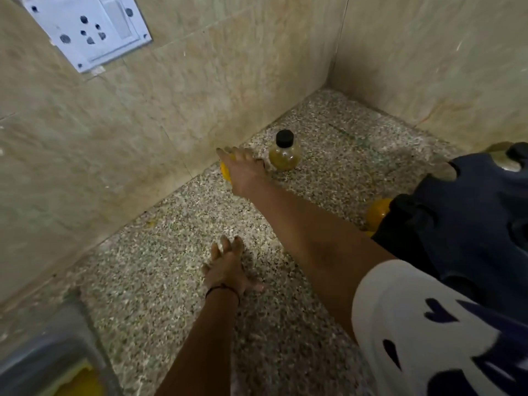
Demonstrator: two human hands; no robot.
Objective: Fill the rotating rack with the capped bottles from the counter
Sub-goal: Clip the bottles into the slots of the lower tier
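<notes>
A small bottle of olive-green powder with a black cap stands upright on the speckled counter near the wall corner. Just left of it my right hand reaches far across and closes over a yellow bottle, which is mostly hidden under my fingers. My left hand lies flat on the counter, fingers apart, holding nothing. At the right edge is the dark blue rack. An orange bottle shows at its left side, and a black-capped bottle at its top.
Beige tiled walls close off the counter at the left and back. A white socket plate hangs on the left wall. A steel sink with something yellow inside sits at the bottom left.
</notes>
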